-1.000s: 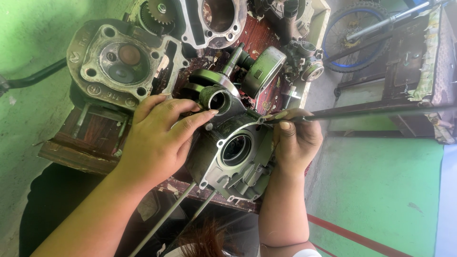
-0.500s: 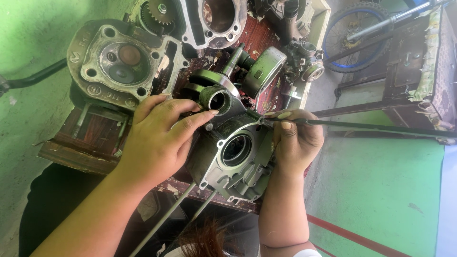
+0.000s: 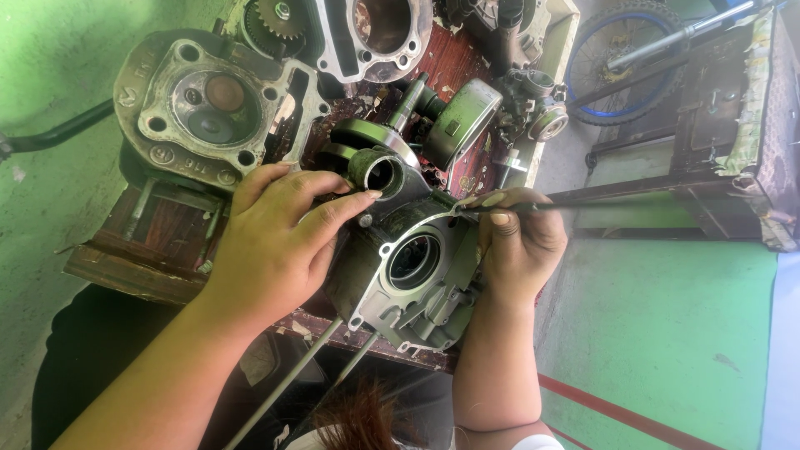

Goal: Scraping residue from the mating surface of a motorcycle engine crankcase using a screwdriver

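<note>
My right hand (image 3: 521, 246) is closing its grip on a thin metal rod (image 3: 633, 200), tip touching the grey engine casing (image 3: 412, 267) on the desk (image 3: 108, 267). My left hand (image 3: 279, 242) is lying spread, grip apart, steadying the casing beside the cylinder head (image 3: 212, 104).

packages: I am seeing none | labels: I am seeing none | signs: I am seeing none | screens: I am seeing none | note: from twelve o'clock round to six o'clock nothing boxed, wrapped, tagged or lit is showing in front of me
</note>
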